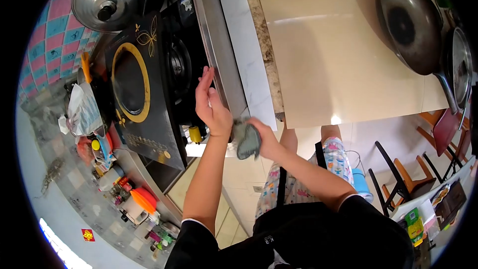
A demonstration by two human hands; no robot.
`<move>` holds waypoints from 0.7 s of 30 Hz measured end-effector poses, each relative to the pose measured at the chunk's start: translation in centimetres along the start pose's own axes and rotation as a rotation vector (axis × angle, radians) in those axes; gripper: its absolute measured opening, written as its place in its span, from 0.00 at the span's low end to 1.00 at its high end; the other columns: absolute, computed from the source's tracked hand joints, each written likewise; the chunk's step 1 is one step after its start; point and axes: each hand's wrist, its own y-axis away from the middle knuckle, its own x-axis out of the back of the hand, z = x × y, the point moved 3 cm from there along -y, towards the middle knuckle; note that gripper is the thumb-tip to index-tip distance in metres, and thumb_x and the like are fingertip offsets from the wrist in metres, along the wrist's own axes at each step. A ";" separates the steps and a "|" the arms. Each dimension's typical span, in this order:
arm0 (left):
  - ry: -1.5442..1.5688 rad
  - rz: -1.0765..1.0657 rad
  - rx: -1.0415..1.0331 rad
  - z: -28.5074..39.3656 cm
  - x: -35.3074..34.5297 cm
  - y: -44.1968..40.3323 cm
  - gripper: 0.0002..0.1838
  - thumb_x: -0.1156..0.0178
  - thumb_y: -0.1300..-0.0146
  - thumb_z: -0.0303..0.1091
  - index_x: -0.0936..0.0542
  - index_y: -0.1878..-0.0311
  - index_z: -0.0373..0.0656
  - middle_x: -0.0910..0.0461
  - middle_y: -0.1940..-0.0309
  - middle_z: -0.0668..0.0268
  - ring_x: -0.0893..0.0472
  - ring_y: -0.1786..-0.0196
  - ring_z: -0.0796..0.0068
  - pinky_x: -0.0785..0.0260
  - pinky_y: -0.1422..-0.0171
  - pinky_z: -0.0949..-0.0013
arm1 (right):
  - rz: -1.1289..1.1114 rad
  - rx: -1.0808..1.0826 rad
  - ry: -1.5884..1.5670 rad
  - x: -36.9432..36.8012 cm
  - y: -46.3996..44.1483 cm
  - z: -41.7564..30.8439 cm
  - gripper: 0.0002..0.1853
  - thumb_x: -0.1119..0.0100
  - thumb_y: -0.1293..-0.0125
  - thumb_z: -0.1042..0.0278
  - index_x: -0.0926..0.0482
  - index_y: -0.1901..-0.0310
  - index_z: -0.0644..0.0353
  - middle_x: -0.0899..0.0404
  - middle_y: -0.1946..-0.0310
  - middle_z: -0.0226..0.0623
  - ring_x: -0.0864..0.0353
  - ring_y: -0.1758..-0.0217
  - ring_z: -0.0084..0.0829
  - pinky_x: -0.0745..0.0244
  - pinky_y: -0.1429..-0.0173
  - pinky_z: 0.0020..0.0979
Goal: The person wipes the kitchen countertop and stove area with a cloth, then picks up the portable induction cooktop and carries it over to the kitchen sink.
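My left hand [213,110] is stretched out with its fingers extended, at the metal front edge [219,45] of the stove area. I cannot tell whether it rests on the edge. My right hand [265,138] is closed on a grey-green cloth [247,140], which hangs bunched just beside my left wrist. Left of my left hand, a black panel with a gold ring [130,82] stands tilted, and a dark burner [179,62] shows behind it. A small yellow fitting [194,134] sits below my left hand.
A metal lid [107,0] lies at the upper left. On the right, a wok [408,25] and a glass lid [462,65] stand by the beige surface [318,45]. Bottles and an orange container [143,200] line the left counter. Chairs [411,177] and a blue bucket [361,184] are lower right.
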 end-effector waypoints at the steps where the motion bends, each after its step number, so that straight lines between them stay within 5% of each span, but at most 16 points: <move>1: -0.002 0.005 -0.003 0.0 0.0 0.0 0.19 0.60 0.37 0.22 0.26 0.46 0.28 0.24 0.45 0.53 0.30 0.35 0.57 0.50 0.27 0.57 | -0.003 0.015 0.006 0.1 -0.5 -1.1 0.20 0.41 0.50 0.85 0.29 0.53 0.65 0.27 0.58 0.41 0.25 0.54 0.36 0.31 0.48 0.29; 4: -0.011 -0.001 0.014 0.3 0.0 -0.1 0.20 0.60 0.38 0.22 0.26 0.46 0.29 0.24 0.45 0.54 0.30 0.35 0.58 0.49 0.27 0.57 | 0.085 0.055 -0.055 -1.1 2.6 0.5 0.21 0.37 0.48 0.82 0.31 0.52 0.64 0.27 0.62 0.37 0.28 0.59 0.25 0.31 0.52 0.25; 8: -0.013 0.000 0.017 0.0 0.2 0.0 0.20 0.59 0.38 0.22 0.26 0.46 0.30 0.24 0.45 0.54 0.30 0.35 0.58 0.49 0.27 0.57 | 0.019 0.001 -0.076 -1.1 3.8 1.4 0.21 0.36 0.48 0.80 0.31 0.51 0.65 0.26 0.59 0.39 0.27 0.55 0.23 0.32 0.50 0.24; 11: -0.055 -0.056 -0.019 -0.2 0.3 0.1 0.20 0.61 0.36 0.24 0.30 0.43 0.29 0.28 0.40 0.51 0.27 0.38 0.62 0.42 0.32 0.66 | 0.108 0.170 0.129 0.7 -2.8 0.8 0.25 0.41 0.52 0.83 0.31 0.49 0.68 0.23 0.58 0.45 0.24 0.55 0.32 0.30 0.49 0.28; 13: -0.049 -0.054 -0.007 -0.2 0.3 0.1 0.21 0.61 0.37 0.23 0.30 0.43 0.29 0.28 0.40 0.51 0.27 0.38 0.61 0.42 0.31 0.65 | 0.249 0.239 0.174 1.6 -8.1 -1.2 0.27 0.43 0.54 0.85 0.31 0.47 0.66 0.25 0.54 0.51 0.26 0.47 0.49 0.32 0.43 0.35; 16: -0.085 -0.055 0.002 0.2 0.2 0.0 0.20 0.61 0.36 0.24 0.30 0.42 0.29 0.28 0.40 0.50 0.28 0.38 0.61 0.42 0.31 0.64 | 0.302 0.120 -0.011 0.8 -11.8 -2.0 0.25 0.48 0.52 0.84 0.32 0.47 0.67 0.27 0.54 0.53 0.28 0.48 0.52 0.32 0.44 0.36; 19: -0.049 -0.059 -0.022 0.0 0.3 0.1 0.20 0.61 0.35 0.24 0.31 0.42 0.28 0.28 0.41 0.50 0.28 0.37 0.61 0.43 0.31 0.64 | 0.256 0.195 0.275 0.2 -5.4 -1.4 0.23 0.51 0.50 0.86 0.30 0.49 0.67 0.28 0.55 0.52 0.29 0.50 0.53 0.31 0.45 0.37; 21: -0.047 -0.052 -0.021 -0.1 0.3 0.1 0.20 0.61 0.34 0.24 0.31 0.42 0.28 0.28 0.41 0.50 0.28 0.37 0.61 0.43 0.31 0.64 | 0.074 0.044 0.287 1.7 -2.0 -2.1 0.24 0.51 0.54 0.87 0.27 0.51 0.68 0.22 0.60 0.50 0.22 0.53 0.44 0.29 0.46 0.32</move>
